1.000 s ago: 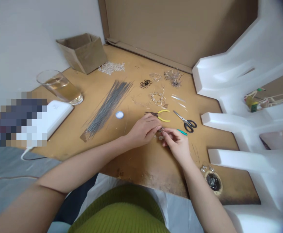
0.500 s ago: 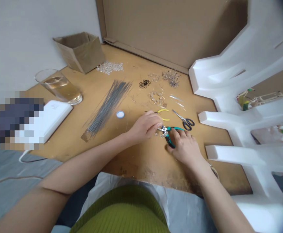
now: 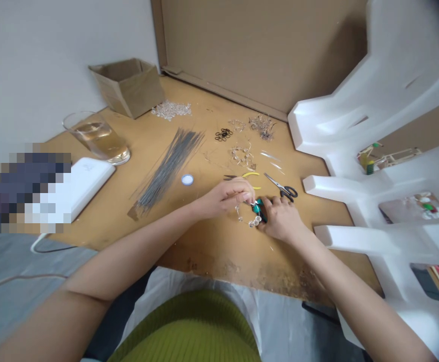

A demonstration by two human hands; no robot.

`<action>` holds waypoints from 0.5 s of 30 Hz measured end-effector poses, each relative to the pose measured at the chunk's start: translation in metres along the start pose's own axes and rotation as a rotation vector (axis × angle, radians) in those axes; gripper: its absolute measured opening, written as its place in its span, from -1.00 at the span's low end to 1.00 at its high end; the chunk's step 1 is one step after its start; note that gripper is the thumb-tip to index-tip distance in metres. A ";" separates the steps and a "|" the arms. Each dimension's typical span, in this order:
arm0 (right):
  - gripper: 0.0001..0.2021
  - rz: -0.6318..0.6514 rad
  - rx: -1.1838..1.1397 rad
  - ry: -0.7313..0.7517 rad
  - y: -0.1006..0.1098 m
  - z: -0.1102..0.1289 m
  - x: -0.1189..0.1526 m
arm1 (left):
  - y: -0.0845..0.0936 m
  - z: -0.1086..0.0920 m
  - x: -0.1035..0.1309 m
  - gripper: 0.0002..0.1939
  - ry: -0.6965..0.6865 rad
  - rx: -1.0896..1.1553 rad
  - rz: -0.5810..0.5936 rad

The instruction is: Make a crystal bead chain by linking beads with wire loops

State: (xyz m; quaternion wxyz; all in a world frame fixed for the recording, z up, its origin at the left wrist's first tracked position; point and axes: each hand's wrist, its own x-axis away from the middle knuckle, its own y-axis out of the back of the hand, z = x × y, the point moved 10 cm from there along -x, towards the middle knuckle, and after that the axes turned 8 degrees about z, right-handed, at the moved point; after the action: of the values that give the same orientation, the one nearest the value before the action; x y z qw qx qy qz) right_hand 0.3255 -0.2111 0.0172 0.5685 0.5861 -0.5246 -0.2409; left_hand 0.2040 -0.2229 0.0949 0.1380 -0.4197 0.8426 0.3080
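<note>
My left hand pinches a wire ring with clear beads, which hangs below its fingertips. My right hand is wrapped round teal-handled pliers, whose jaws are at the ring's upper right, close to my left fingertips. The jaw tips are partly hidden by my left fingers. Just beyond my left hand lie yellow-handled pliers, partly covered by it. Black-handled scissors rest beyond my right hand. Another beaded wire ring lies farther back on the table.
A bundle of grey wires and a small white dish lie left of centre. Behind are clear beads, a cardboard box and black loops. A glass stands left; white foam borders the right.
The teal pliers' handles have come together in my right hand. The beaded ring has turned and now hangs in fuller view below my left fingers.
</note>
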 end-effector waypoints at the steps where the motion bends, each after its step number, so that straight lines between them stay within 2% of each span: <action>1: -0.44 -0.009 0.015 -0.003 0.001 0.001 0.000 | 0.000 -0.001 0.000 -0.71 -0.001 0.008 0.002; 5: -0.61 -0.071 -0.023 -0.041 0.006 -0.007 0.002 | 0.002 -0.003 0.000 -0.72 0.007 0.046 0.000; 9: -0.60 -0.127 -0.094 -0.111 0.024 -0.047 0.013 | 0.003 0.003 0.000 -0.71 0.039 0.054 0.013; 11: -0.54 -0.110 -0.092 -0.030 0.035 -0.060 0.022 | 0.004 0.008 0.000 -0.70 0.059 0.038 0.008; 15: -0.56 -0.123 -0.070 0.097 0.064 -0.072 0.045 | 0.004 0.015 0.001 -0.71 0.073 0.002 0.012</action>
State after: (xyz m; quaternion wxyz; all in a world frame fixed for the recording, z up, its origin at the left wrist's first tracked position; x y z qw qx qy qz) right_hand 0.3821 -0.2082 0.1073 0.5976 0.6081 -0.4506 -0.2647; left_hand 0.1997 -0.2125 0.0846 0.1055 -0.4254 0.8500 0.2923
